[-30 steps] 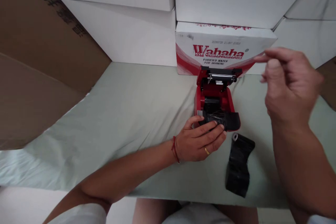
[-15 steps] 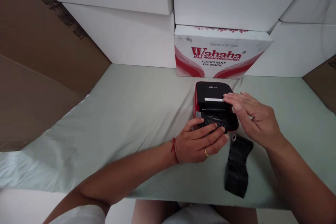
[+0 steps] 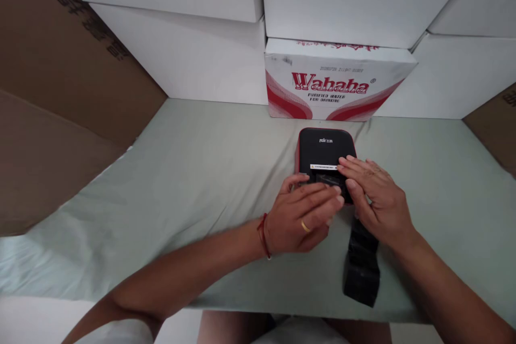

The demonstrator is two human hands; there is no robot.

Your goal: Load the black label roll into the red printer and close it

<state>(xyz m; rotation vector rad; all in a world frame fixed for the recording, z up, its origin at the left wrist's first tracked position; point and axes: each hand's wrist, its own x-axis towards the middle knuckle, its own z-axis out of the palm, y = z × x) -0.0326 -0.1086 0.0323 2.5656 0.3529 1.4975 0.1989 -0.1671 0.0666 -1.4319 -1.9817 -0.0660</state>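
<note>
- The red-and-black printer (image 3: 325,157) sits on the pale green cloth (image 3: 193,172), in front of the Wahaha water carton (image 3: 338,83) and apart from it
- Its black lid (image 3: 324,146) is lowered, with a white label strip (image 3: 323,167) near the front edge; hands cover part of that edge, so I cannot tell whether it is fully closed
- The right hand (image 3: 377,196) lies on the lid's front right corner, fingers outstretched and close together, pads resting on top, gripping nothing
- The left hand (image 3: 306,209) is at the printer's front, fingers loosely extended and slightly bent, not curled into a grip; I cannot tell whether the fingertips touch it
- Shiny black film (image 3: 329,179) shows between lid and left fingers
- A black ribbon roll (image 3: 362,274), partly unwound, lies on the cloth, nearer the person than the printer
</note>
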